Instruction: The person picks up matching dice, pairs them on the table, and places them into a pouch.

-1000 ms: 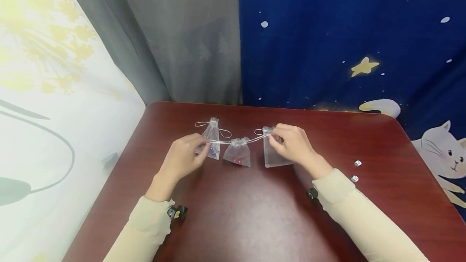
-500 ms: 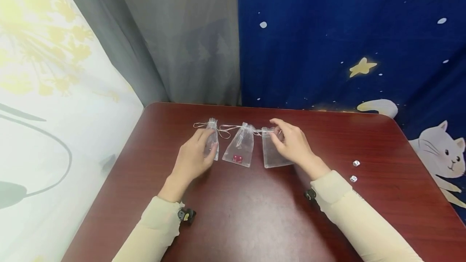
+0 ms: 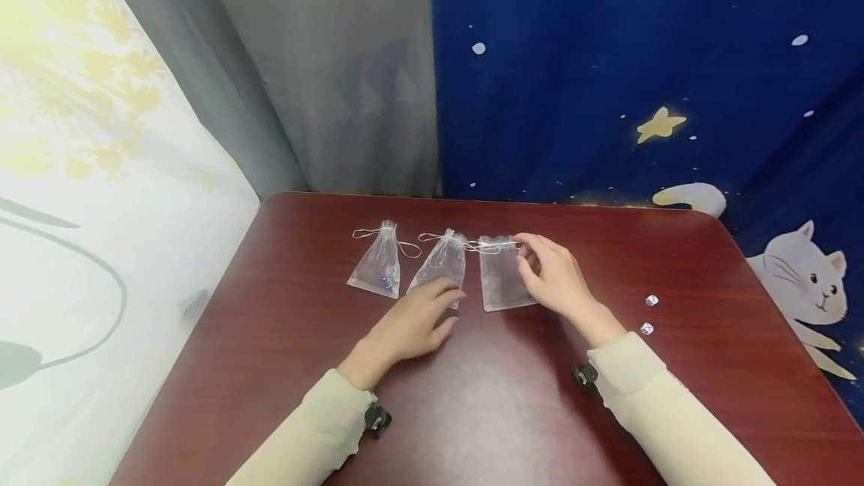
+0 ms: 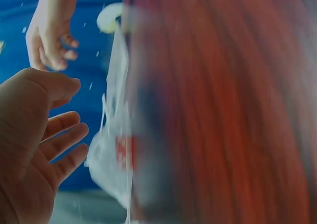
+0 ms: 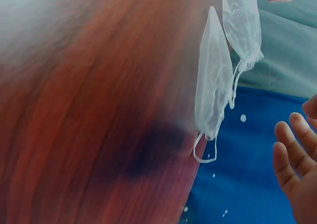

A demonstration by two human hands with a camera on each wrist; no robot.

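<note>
Three sheer white drawstring pouches lie in a row on the table. The left pouch (image 3: 378,261) is cinched at its neck and holds blue dice. The middle pouch (image 3: 445,257) is also gathered at the top; red dice (image 4: 124,152) show through it in the left wrist view. Over its lower end hovers my left hand (image 3: 415,325), fingers relaxed, holding nothing. The right pouch (image 3: 502,283) lies flat, with no dice visible inside. My right hand (image 3: 556,276) is at that pouch's upper right corner, its fingers loosely bent and gripping nothing in the right wrist view.
Two white dice (image 3: 649,313) lie on the dark red table (image 3: 499,411), right of my right hand. Blue and grey curtains (image 3: 540,96) hang behind the far edge. A pale patterned wall or cloth (image 3: 81,246) borders the left side.
The middle pouch's strings were pulled between both hands, then released; the pouch settled flat. My left hand moved right from the left pouch to the middle one. My right hand stayed nearly in place.
</note>
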